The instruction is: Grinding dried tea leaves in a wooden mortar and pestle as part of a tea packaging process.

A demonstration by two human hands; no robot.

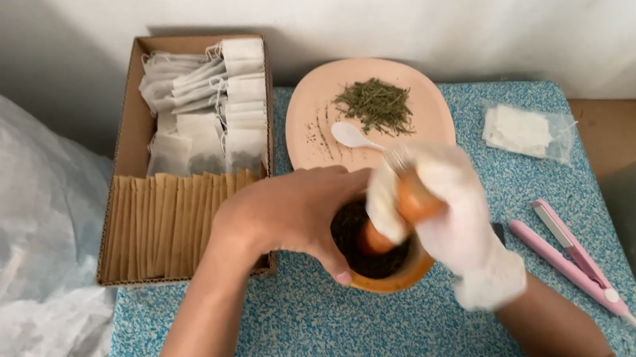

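Right hand, gloved, fist closed on the wooden pestle, tilted down-left into the mortar; bare left hand clasps the mortar's left rim near the tabletop centre.

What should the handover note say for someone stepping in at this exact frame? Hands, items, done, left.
Left hand: bare, gripping the rim of the wooden mortar to steady it.
Right hand: gloved, closed on the wooden pestle, whose tip is down in the bowl.
The mortar holds dark material, on the speckled blue table.
Behind it: pink plate with green dried herbs and a white spoon.
Left: cardboard box of filled white sachets and brown envelopes.
Right: pink heat sealer, bag of empty sachets.
Done: some sachets already boxed. Left: herbs on the plate are untouched; how finely the dark material is ground cannot be told.
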